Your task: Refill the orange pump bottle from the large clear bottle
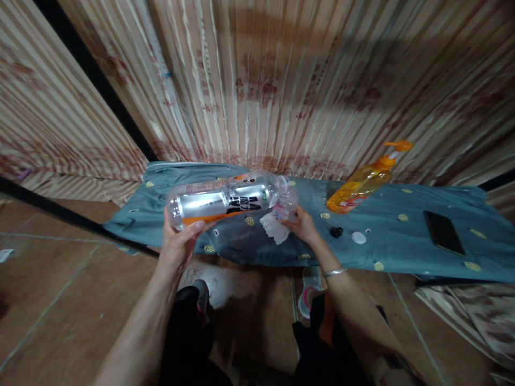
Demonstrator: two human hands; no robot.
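Observation:
My left hand (179, 241) is wrapped round the base end of a large clear plastic bottle (225, 198) with a silver and orange label. The bottle lies nearly level above the cloth, its neck pointing right. At that neck, my right hand (301, 225) is closed on a small clear plastic container (286, 205), which touches or almost touches the mouth; its exact shape is blurred. Beneath the right fingers is a crumpled white tissue (274, 229); whether they touch it I cannot tell.
A pump bottle of orange liquid (360, 185) stands on the teal cloth (241, 252), right of my hands. Nearer me are a small black object (336, 231) and a white round cap (358, 237). A black phone (443, 232) lies farther right. Behind hangs a striped curtain (273, 80).

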